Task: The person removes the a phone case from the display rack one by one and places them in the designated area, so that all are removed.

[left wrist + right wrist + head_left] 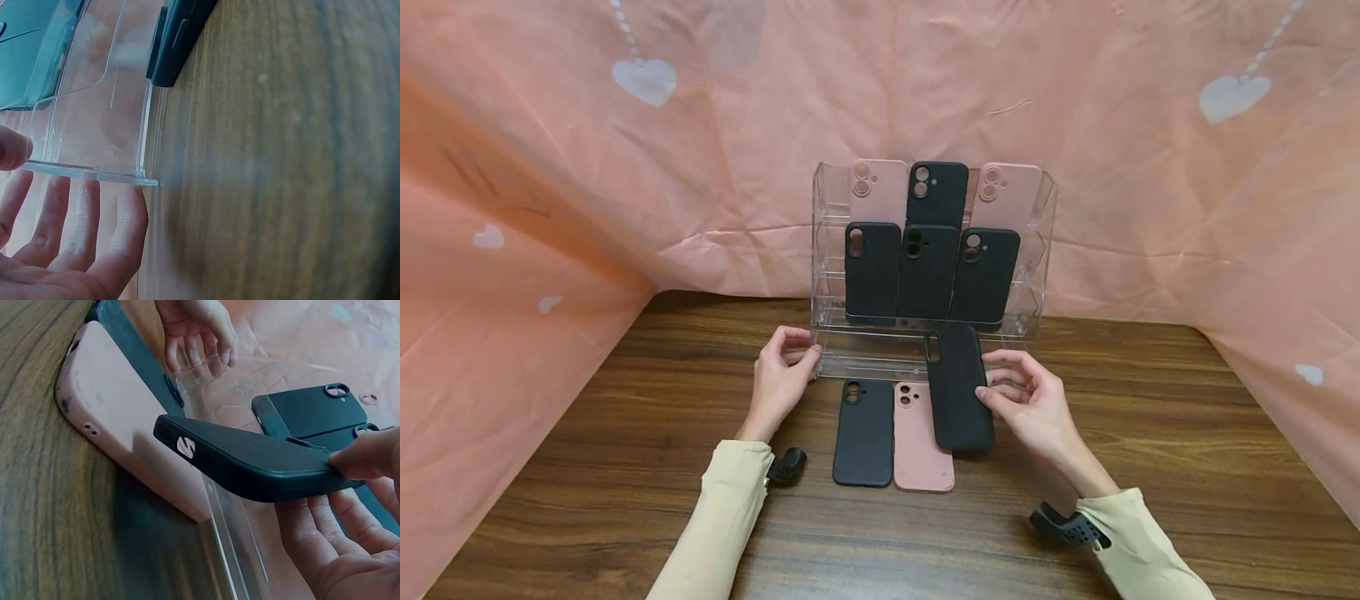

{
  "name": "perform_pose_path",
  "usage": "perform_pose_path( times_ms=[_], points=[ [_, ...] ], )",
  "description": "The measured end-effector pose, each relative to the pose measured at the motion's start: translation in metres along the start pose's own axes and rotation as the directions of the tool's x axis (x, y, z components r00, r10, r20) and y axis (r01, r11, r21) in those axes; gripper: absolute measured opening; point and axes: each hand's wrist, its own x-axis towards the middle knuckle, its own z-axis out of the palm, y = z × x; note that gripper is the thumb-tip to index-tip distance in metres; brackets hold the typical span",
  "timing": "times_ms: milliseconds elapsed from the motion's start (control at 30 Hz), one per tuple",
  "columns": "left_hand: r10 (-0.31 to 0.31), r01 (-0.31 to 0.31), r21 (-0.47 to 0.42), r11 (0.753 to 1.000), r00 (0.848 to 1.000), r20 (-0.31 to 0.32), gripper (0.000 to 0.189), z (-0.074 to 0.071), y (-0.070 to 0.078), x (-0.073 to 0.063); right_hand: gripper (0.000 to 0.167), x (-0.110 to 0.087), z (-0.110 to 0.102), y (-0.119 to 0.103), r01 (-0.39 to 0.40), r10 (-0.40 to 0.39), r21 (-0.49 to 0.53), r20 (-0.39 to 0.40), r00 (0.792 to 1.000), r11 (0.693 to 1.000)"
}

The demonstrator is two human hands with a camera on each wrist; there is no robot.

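A black phone case (964,392) is pinched by its right edge between the thumb and fingers of my right hand (1033,407). It is tilted before the lowest tier of a clear acrylic stand (850,343), overlapping a pink phone case (919,446) on the table. Left of the pink one lies another black phone case (863,437). My left hand (778,379) grips the stand's lower left side; in the left wrist view its thumb is in front and its fingers (81,212) behind the clear panel. The right wrist view shows the held case's end with a port cutout.
On the stand's middle tier are three black cases (928,279). Above them stand a pink case (883,196), a black case (938,196) and another pink case (1009,196). A pink cloth (737,150) with white hearts surrounds the wooden table (1150,433).
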Motion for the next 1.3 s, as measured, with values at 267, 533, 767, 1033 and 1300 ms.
perform_pose_path(
  times_ms=[267, 533, 767, 1033, 1300],
  points=[
    [0.003, -0.003, -0.002, 1.000, 1.000, -0.001, 0.024, 0.000, 0.001, 0.000, 0.043, -0.007, -0.006, 0.003, -0.018, 0.017, 0.025, 0.010, 1.000, 1.000],
    [0.007, -0.007, 0.002, 1.000, 1.000, -0.003, 0.024, 0.000, 0.003, 0.000, 0.042, -0.013, -0.014, 0.007, -0.033, 0.031, 0.052, 0.046, 0.998, 0.998],
    [0.010, -0.010, -0.002, 1.000, 1.000, -0.005, 0.024, 0.000, 0.002, -0.001, 0.042, -0.019, -0.022, 0.011, -0.037, 0.035, 0.045, 0.046, 0.998, 0.998],
    [0.008, -0.008, 0.009, 1.000, 1.000, -0.004, 0.023, 0.000, 0.001, 0.000, 0.040, -0.028, -0.028, 0.014, -0.058, 0.057, 0.025, 0.054, 0.997, 0.998],
    [0.003, -0.003, 0.013, 1.000, 1.000, 0.001, 0.025, -0.001, 0.000, -0.002, 0.044, -0.032, -0.031, 0.017, -0.111, 0.112, -0.017, 0.072, 0.991, 0.994]
  ],
)
